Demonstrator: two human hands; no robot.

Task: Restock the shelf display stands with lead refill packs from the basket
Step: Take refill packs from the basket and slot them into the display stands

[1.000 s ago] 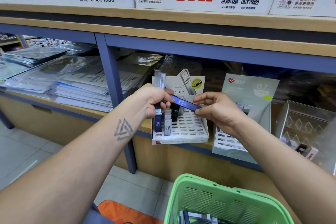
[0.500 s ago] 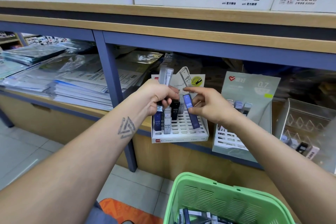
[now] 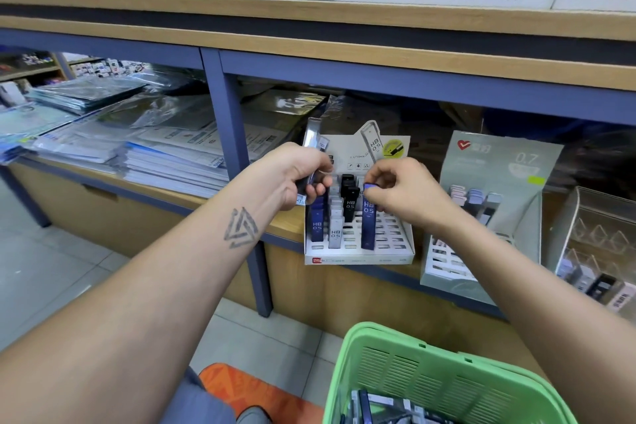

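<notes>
The right hand (image 3: 406,193) pinches the top end of a blue lead refill pack (image 3: 368,225), its grip closed on the cap. The pack stands nearly upright, long axis vertical, lower end down in the slotted white display stand (image 3: 395,253) near the front edge of the shelf (image 3: 289,227). To its left in the stand sit another blue pack (image 3: 317,224), a white one (image 3: 335,232) and black ones (image 3: 350,205), all upright. The left hand (image 3: 296,175) clasps a bundle of packs (image 3: 312,138), their long axes running up past the knuckles. The green basket (image 3: 447,379) sits below, more packs lying inside.
</notes>
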